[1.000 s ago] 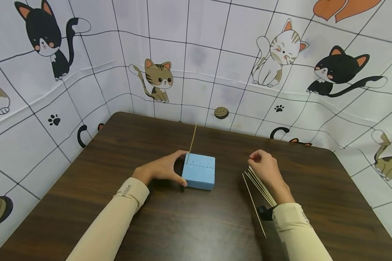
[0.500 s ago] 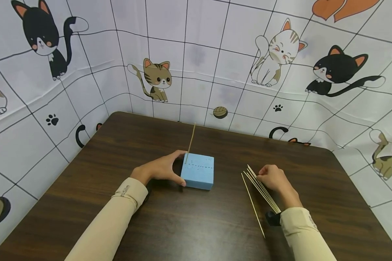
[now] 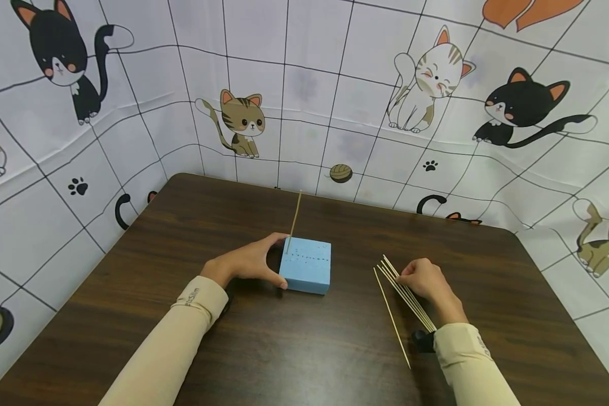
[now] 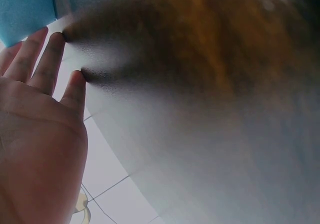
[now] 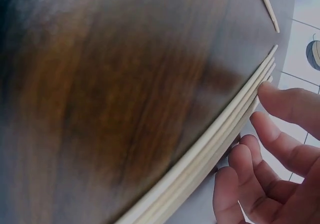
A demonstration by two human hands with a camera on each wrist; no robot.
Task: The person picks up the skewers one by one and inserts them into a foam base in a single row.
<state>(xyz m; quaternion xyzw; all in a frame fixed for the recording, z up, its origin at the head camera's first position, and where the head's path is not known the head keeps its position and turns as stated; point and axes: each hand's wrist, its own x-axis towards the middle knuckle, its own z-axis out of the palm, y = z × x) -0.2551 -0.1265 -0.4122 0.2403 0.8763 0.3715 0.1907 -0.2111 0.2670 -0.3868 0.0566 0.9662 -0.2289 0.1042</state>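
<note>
A light blue foam block (image 3: 307, 265) with a row of small dark holes lies on the table, and one thin bamboo skewer (image 3: 295, 217) stands in its far left part, tilted a little. My left hand (image 3: 246, 261) holds the block's left side, thumb at the near corner, fingers at the far one. To the right, my right hand (image 3: 426, 279) is at a bundle of bamboo skewers (image 5: 215, 139). Its thumb and index finger pinch at the outer edge near the tips; the other fingers curl loosely. How many skewers it has between them is hard to see.
A single loose skewer (image 3: 392, 318) lies left of the bundle, toward the near side. The dark wooden table (image 3: 304, 349) ends at a white cat-patterned curtain (image 3: 304, 84) behind and at both sides.
My right hand has come back toward me and down from beyond the skewer tips, and its fingertips now meet the bundle. My left hand and the foam block stay in place.
</note>
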